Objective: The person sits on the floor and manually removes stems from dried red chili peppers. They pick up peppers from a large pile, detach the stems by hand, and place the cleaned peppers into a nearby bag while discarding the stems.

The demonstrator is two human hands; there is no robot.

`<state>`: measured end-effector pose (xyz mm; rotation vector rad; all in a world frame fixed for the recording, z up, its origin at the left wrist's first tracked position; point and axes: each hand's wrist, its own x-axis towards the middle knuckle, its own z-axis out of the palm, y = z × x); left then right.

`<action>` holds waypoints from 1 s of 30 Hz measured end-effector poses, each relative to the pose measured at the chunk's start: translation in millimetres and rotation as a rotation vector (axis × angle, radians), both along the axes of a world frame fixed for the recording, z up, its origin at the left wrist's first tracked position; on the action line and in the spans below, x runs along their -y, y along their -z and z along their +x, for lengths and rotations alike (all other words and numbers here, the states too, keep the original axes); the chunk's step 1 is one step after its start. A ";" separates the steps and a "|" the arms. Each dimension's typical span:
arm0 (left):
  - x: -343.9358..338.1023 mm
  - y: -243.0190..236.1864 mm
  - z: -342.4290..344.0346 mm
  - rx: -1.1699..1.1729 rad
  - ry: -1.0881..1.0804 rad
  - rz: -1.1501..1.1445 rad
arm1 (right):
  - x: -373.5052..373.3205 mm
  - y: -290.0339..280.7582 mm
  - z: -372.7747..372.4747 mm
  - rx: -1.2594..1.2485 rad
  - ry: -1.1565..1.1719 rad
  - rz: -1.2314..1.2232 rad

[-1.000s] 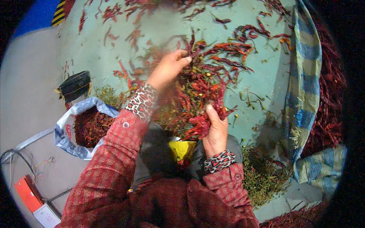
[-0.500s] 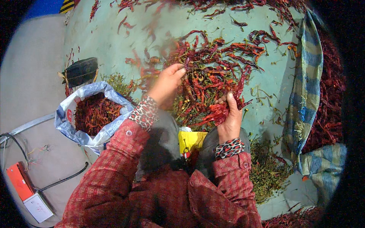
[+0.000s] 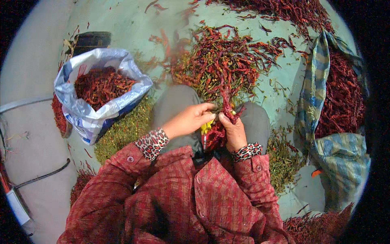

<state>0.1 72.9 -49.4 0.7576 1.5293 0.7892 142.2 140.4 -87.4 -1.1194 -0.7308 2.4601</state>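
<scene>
My right hand [image 3: 233, 132] is closed on a bunch of dark red dried chillies [image 3: 227, 113] between my knees. My left hand [image 3: 194, 118] is beside it, its fingers and thumb drawn together close to the bunch; what they grip, if anything, is too small to make out. Beneath both hands, a yellow item [image 3: 206, 127] partly shows among red pods in my lap. Beyond my knees a heap of chillies and greenish stems [image 3: 219, 53] lies on the pale green surface [image 3: 134, 32].
A white-and-blue sack [image 3: 70, 87] of chillies stands at left, a dark object [image 3: 91, 40] behind it, stem piles [image 3: 122, 134] nearby. A checked sack [image 3: 337, 156] of chillies lies at right. More chillies [image 3: 276, 10] lie at top. Black cable [image 3: 42, 177] runs at lower left.
Both hands have come down and closer together over my lap, the chilli bunch moving with my right hand. My left hand has left the heap. The view has shifted as well.
</scene>
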 end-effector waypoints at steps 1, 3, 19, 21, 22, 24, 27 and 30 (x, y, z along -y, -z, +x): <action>9.8 -0.1 2.2 0.004 -0.028 0.033 | 5.1 -5.7 1.4 -0.037 -0.027 0.031; 27.8 -3.0 9.1 0.025 -0.085 0.077 | 14.4 -22.1 2.6 -0.097 -0.082 0.070; 86.6 -62.7 32.8 -0.062 -0.252 0.502 | 55.8 -74.3 27.3 -0.251 0.134 0.092; 88.1 -65.9 36.8 -0.131 -0.229 0.524 | 58.4 -83.1 30.0 -0.207 0.164 0.199; 83.7 -70.5 37.7 -0.276 -0.167 0.646 | 55.6 -83.0 32.9 -0.201 0.150 0.217; 73.3 -83.8 45.9 -0.490 -0.072 0.848 | 55.4 -87.5 36.3 -0.175 0.183 0.282; 70.8 -91.1 47.9 -0.661 -0.006 0.872 | 57.7 -86.7 31.5 -0.176 0.247 0.248; 72.7 -93.5 57.9 -0.362 0.080 0.400 | 34.0 -86.0 47.1 -0.202 0.431 0.245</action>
